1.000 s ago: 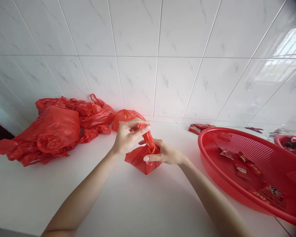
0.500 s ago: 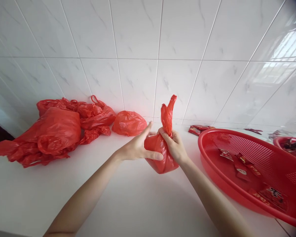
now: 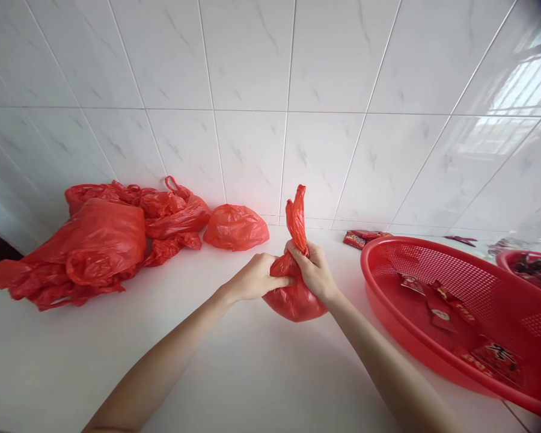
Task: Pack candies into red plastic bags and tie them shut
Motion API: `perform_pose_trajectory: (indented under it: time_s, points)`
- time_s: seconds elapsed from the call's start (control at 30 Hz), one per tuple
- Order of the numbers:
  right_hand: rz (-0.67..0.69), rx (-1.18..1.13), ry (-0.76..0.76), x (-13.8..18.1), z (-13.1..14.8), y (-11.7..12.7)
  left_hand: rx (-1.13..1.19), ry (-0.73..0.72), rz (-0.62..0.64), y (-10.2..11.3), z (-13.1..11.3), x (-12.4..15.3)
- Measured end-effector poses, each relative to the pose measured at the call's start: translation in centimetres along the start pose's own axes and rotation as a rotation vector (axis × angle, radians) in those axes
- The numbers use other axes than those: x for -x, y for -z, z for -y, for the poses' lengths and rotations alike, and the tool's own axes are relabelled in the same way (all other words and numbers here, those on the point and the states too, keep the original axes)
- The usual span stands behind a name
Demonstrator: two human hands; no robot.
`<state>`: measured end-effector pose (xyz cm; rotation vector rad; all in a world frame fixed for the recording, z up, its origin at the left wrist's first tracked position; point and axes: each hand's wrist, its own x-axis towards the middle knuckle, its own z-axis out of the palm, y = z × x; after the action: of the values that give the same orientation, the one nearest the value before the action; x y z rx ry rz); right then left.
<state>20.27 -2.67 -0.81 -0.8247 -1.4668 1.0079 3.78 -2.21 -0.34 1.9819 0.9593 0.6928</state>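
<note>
Between my hands, above the white counter, is a red plastic bag [image 3: 296, 304] with a full, rounded bottom. Its gathered neck points upward, ending in two loose tips. My right hand [image 3: 314, 269] is closed around the neck from the right, thumb across the front. My left hand [image 3: 256, 278] grips the bag's left side lower down, its thumb pressed into the plastic and its other fingers partly hidden behind. What the bag contains cannot be seen through the plastic.
A heap of red plastic bags [image 3: 103, 240] lies on the left, with one rounded red bag [image 3: 237, 227] beside it against the tiled wall [image 3: 252, 60]. To the right stands a red plastic basket [image 3: 374, 288] holding several red packets [image 3: 442, 313]. More packets [image 3: 359, 238] lie behind it.
My left hand, spread against the bag's side before, has closed on it. The bag's neck has shifted slightly left and down, with my right hand still around it.
</note>
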Motion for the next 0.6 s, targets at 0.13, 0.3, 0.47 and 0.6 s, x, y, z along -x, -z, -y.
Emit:
perform_pose_trajectory:
  time_s: [0.13, 0.3, 0.47, 0.6]
  points:
    - [0.002, -0.012, -0.008, -0.1, -0.2, 0.1, -0.032, 0.016, -0.016, 0.0, 0.0, 0.0]
    - [0.126, -0.095, -0.086, 0.0, 0.0, 0.1, 0.071, -0.091, 0.124, 2.0, -1.6, 0.5]
    - [0.294, -0.137, -0.157, 0.6, 0.4, 0.0, 0.249, -0.238, -0.034, 3.6, -3.1, 0.8]
    - [0.402, -0.123, -0.201, 0.7, 0.7, 0.1, 0.274, -0.251, -0.171, 3.5, -2.9, 0.8]
